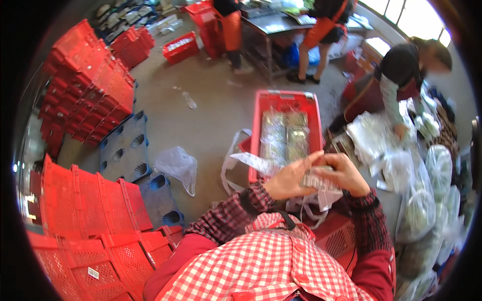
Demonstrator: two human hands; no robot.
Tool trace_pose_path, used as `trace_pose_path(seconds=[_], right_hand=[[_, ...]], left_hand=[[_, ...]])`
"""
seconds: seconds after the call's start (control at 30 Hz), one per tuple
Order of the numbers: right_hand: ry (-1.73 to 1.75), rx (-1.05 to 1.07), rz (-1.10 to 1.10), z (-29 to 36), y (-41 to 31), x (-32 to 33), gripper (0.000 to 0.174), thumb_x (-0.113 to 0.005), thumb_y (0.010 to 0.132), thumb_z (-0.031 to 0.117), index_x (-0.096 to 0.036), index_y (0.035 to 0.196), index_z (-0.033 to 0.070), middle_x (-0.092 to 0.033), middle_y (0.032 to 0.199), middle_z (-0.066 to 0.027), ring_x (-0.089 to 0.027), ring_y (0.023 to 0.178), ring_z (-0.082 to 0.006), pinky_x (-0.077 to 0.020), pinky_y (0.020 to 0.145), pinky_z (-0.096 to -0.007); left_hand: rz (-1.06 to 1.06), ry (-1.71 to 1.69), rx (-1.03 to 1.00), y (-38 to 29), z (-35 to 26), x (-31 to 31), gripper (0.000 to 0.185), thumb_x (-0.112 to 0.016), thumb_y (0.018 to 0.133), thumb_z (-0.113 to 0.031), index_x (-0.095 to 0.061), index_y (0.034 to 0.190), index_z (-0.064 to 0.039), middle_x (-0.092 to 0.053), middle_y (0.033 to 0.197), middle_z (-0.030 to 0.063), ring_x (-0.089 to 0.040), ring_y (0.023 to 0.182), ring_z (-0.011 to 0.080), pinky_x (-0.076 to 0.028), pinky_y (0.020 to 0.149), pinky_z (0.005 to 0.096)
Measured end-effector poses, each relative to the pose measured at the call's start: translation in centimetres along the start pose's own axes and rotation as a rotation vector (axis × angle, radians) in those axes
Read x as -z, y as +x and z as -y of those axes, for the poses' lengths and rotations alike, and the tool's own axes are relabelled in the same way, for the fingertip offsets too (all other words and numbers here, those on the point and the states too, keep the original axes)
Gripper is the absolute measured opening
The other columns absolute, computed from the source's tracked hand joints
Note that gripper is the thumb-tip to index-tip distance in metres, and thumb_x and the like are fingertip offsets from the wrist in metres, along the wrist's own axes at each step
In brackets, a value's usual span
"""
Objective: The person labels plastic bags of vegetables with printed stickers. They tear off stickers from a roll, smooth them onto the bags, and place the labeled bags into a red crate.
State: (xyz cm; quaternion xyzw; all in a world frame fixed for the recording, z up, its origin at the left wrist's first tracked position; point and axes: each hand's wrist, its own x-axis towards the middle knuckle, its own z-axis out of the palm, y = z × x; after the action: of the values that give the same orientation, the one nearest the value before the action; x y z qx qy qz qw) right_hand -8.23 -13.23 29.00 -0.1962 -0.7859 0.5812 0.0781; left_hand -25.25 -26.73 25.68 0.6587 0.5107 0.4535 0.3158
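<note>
Both my hands are over the near end of a red plastic crate [254,131]. My left hand [290,180] and my right hand [344,173] hold a small pack with a printed label [320,181] between them. Its contents are hidden by the label and my fingers. Clear-wrapped packs [273,129] lie in two rows inside the crate. A strip of white printed labels [256,162] hangs across the crate's near left edge. White strips dangle below my hands, near another red crate [335,237] by my body.
Stacked red crates [90,86] and blue pallets [124,146] stand left. A plastic bag [177,165] lies on the floor. On the right, a person [399,79] bends over bags [371,135]; filled clear bags [418,210] are nearer. Two people stand by a metal table [271,26].
</note>
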Motion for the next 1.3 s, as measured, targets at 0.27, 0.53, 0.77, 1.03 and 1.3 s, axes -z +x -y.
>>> trace_pose_path(seconds=[0.27, 0.53, 0.77, 1.03, 1.3], right_hand=[[0.281, -0.289, 0.453, -3.2, -4.8, 3.4, 0.044, -0.084, 0.082, 0.009, -0.065, 0.120, -0.006, -0.072, 0.108, -0.0019, -0.062, 0.097, -0.0068, -0.0507, 0.090, -0.0262], [0.334, -0.493, 0.485, -8.0, -9.8, 6.7, 0.032, -0.081, 0.084, 0.006, -0.070, 0.112, -0.005, -0.073, 0.100, -0.0022, -0.064, 0.091, -0.0070, -0.0521, 0.083, -0.0251], [-0.014, -0.404, 0.221, -11.1, -9.6, 7.7, 0.021, -0.078, 0.086, 0.014, -0.071, 0.097, -0.003, -0.069, 0.083, 0.0015, -0.059, 0.075, -0.0064, -0.0499, 0.067, -0.0279], [-0.415, -0.055, 0.196, -5.5, -3.7, 0.5, 0.035, -0.075, 0.086, 0.029, -0.070, 0.105, 0.001, -0.068, 0.079, -0.0182, -0.066, 0.068, -0.0308, -0.0519, 0.067, -0.0393], [-0.228, 0.124, 0.272, -6.1, -3.3, -0.1, 0.031, -0.078, 0.083, 0.019, -0.068, 0.104, -0.002, -0.068, 0.079, -0.0172, -0.067, 0.070, -0.0203, -0.0531, 0.068, -0.0371]], left_hand=[[-0.060, 0.270, 0.102, -5.2, 2.8, 10.6, 0.097, -0.086, 0.070, -0.020, -0.035, 0.152, -0.012, -0.057, 0.131, 0.0216, -0.058, 0.118, 0.0366, -0.047, 0.101, 0.0430], [-0.348, 0.767, 0.465, -18.6, 7.9, 22.2, 0.080, -0.083, 0.071, -0.013, -0.047, 0.143, -0.012, -0.058, 0.134, 0.0186, -0.054, 0.126, 0.0392, -0.045, 0.106, 0.0444], [-0.556, 0.910, 0.658, -27.7, 15.1, 23.8, 0.067, -0.079, 0.072, -0.002, -0.053, 0.133, -0.008, -0.061, 0.125, 0.0173, -0.058, 0.117, 0.0378, -0.050, 0.097, 0.0436], [0.062, 0.274, 0.188, -12.9, 10.0, 7.5, 0.097, -0.083, 0.076, -0.042, -0.036, 0.152, -0.005, -0.033, 0.156, 0.0198, -0.030, 0.146, 0.0350, -0.027, 0.121, 0.0466], [0.225, -0.147, 0.056, -5.7, 7.1, 1.9, 0.024, -0.069, 0.094, -0.021, -0.067, 0.101, 0.002, -0.068, 0.095, 0.0180, -0.065, 0.091, 0.0271, -0.050, 0.082, 0.0391]])
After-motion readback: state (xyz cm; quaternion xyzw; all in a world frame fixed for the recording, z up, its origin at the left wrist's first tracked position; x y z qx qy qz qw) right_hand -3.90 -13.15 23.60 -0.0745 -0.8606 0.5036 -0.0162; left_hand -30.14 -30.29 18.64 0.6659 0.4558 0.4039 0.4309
